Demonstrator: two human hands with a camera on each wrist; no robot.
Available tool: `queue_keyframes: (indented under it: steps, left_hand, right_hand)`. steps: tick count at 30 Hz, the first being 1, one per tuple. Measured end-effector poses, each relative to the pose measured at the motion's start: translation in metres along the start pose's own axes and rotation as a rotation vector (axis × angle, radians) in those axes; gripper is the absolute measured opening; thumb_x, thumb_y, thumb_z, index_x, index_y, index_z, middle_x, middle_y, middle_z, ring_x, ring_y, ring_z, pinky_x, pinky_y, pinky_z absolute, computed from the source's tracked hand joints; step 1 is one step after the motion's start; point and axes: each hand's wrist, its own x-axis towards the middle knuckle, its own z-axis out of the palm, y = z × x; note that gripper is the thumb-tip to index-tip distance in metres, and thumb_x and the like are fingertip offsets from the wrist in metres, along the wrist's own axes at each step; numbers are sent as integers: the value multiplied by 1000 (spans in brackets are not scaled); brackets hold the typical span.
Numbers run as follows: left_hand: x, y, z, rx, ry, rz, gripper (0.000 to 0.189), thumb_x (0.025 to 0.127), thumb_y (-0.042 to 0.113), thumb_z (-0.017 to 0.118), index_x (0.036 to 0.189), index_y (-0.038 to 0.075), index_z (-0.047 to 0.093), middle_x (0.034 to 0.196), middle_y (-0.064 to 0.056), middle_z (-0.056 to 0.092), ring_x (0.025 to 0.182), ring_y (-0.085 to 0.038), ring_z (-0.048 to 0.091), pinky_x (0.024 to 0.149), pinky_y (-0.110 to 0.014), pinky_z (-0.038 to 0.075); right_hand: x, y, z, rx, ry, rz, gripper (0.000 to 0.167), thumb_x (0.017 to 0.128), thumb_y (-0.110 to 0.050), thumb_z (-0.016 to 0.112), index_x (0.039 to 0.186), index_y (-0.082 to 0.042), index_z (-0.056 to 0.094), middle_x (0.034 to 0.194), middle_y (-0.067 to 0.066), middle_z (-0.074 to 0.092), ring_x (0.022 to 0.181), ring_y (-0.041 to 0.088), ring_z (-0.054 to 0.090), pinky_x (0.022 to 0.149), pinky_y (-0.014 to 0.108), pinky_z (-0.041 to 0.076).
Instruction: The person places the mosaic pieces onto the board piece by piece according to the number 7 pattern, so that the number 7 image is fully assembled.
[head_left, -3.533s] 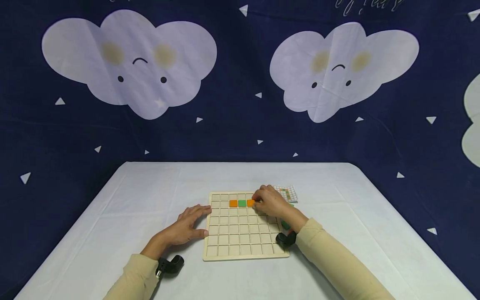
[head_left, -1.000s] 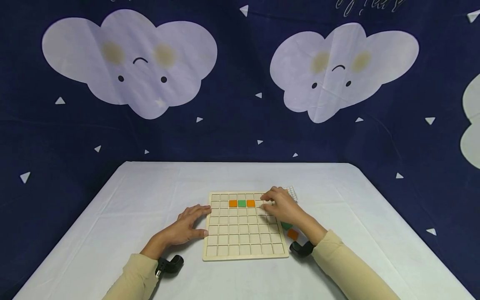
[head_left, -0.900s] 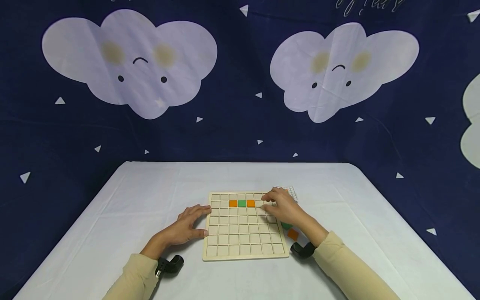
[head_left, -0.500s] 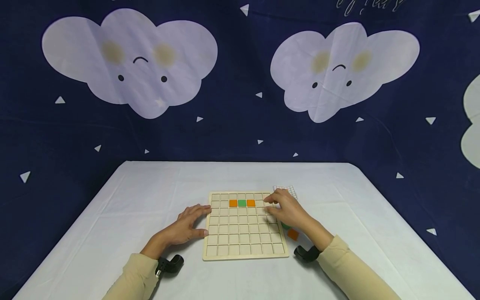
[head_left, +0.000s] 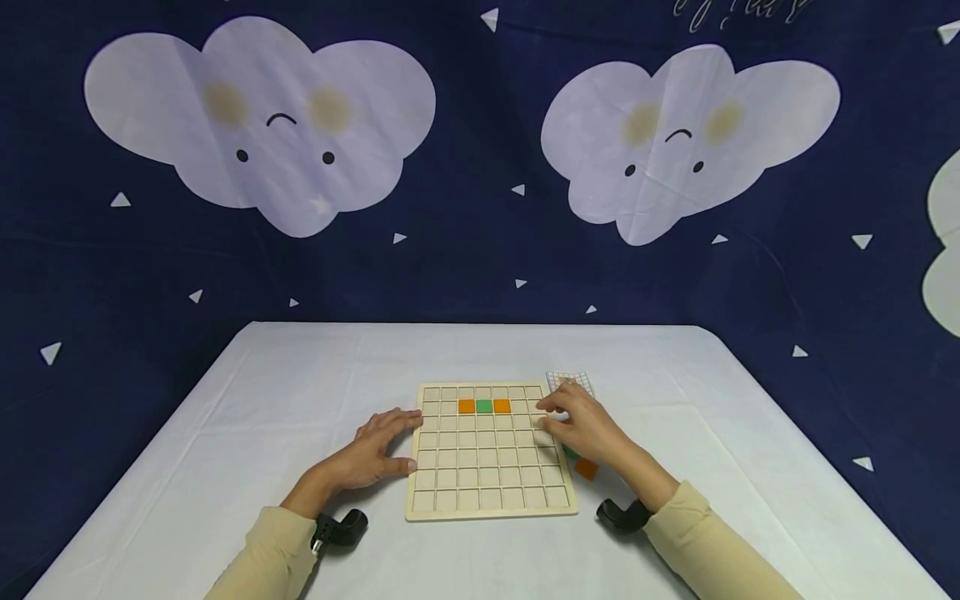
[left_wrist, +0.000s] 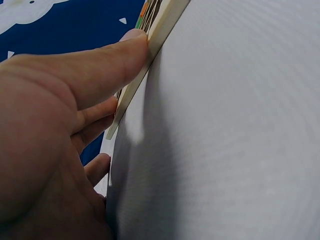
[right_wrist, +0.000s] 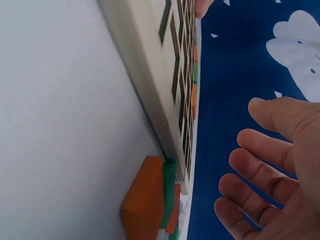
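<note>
A pale wooden grid board (head_left: 480, 458) lies on the white table. In its second row from the far side sit an orange tile (head_left: 467, 407), a green tile (head_left: 483, 407) and another orange tile (head_left: 502, 407), side by side. My left hand (head_left: 367, 450) rests at the board's left edge, thumb and fingertips touching the rim. Over the right edge hovers my right hand (head_left: 588, 423), fingers loosely bent and nothing between them. In the right wrist view its fingers (right_wrist: 262, 155) are apart and bare. Beneath it, by the board, lie loose tiles, including an orange tile (right_wrist: 142, 200) and a green tile (right_wrist: 169, 195).
A small printed card with a coloured grid pattern (head_left: 555, 380) lies past the board's far right corner, partly hidden by the right hand. The white table (head_left: 360, 358) reaches back to a dark blue cloth (head_left: 480, 275) with clouds.
My right hand has let go at the orange tile in the row and drawn back to the right, toward me, uncovering more of the board and card. My left hand has stayed still.
</note>
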Motion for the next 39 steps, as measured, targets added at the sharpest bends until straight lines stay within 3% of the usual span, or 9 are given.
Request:
queue_keyframes:
  steps: [8, 21, 28, 39]
  left_hand:
    - [0, 1, -1, -5, -10, -20, 66, 83, 28, 70, 141, 11, 42, 152, -13, 32, 142, -42, 18, 111, -66, 9]
    - [-1, 1, -1, -5, -15, -14, 67, 84, 30, 69, 141, 11, 41, 153, -13, 31, 141, -43, 18, 111, -66, 9]
    - [-2, 0, -1, -21, -9, 3, 66, 84, 28, 70, 140, 9, 42, 152, -14, 32, 141, -43, 17, 110, -67, 8]
    - [-1, 0, -1, -16, -14, -8, 66, 84, 29, 70, 141, 10, 42, 152, -13, 31, 142, -43, 17, 111, -66, 8]
  right_hand:
    - [-3, 5, -1, -11, 7, 12, 23, 86, -23, 68, 104, -8, 68, 98, -1, 59, 96, 17, 56, 79, 29, 55]
    - [-8, 9, -4, -39, 16, 59, 21, 85, -24, 70, 103, -12, 69, 94, -2, 59, 92, 16, 54, 78, 33, 48]
    - [-13, 16, -5, -58, 61, 24, 22, 83, -22, 72, 101, -11, 70, 99, 0, 62, 94, 16, 56, 81, 36, 49]
    - [-18, 21, -7, -67, 54, 33, 20, 84, -22, 71, 101, -11, 70, 95, -3, 61, 93, 14, 54, 79, 35, 47]
